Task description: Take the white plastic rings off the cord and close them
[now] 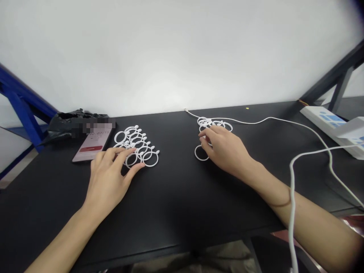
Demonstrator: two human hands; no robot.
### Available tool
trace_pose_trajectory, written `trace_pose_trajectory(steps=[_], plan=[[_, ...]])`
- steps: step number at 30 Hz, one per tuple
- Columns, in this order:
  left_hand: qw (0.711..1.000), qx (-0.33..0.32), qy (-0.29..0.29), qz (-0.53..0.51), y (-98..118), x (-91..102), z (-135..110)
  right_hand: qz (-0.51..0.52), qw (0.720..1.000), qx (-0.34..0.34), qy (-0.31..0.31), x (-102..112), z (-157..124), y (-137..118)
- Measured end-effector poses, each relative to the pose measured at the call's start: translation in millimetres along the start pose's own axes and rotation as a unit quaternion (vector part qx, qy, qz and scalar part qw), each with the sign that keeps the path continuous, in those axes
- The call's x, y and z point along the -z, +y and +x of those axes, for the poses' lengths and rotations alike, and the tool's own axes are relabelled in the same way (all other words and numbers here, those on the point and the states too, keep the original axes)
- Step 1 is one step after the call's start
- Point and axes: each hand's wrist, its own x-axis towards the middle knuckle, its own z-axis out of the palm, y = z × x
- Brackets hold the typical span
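A cluster of thin white plastic rings (150, 165), each with a small oval tab, lies overlapping in rows on the left of the black tabletop. My left hand (109, 174) rests at the near edge of this cluster, fingers spread and thumb apart, touching the closest rings. Further right, my right hand (224, 148) is bent down with thumb and fingers drawn together on a white ring (195, 154), whose upper part they hide. Just beyond that hand sits a smaller heap of similar rings (229, 126), partly covered by the fingers.
A phone (91, 146) lies left of the ring cluster, with a crumpled black plastic bag (64, 123) behind it. White cables (292, 189) run across the right side, one over my right forearm. A white power strip (327, 121) stands far right. A white wall (176, 57) rises behind.
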Motion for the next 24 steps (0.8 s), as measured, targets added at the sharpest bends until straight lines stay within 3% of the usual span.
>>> trace_pose_trajectory(steps=[8,13,17,24], plan=[[1.000,-0.008,0.008,0.010,4,0.6,-1,-0.014,0.997,-0.049,-0.064,6,-1,-7],[0.999,-0.024,0.021,0.011,14,2.2,-1,-0.027,0.993,-0.015,-0.110,8,-4,-13],[0.998,-0.048,0.032,-0.011,20,2.9,0,-0.013,0.994,0.004,-0.108,7,-5,-20],[0.996,-0.073,0.039,-0.032,26,4.6,1,0.110,0.981,0.117,-0.106,-4,-10,-30]])
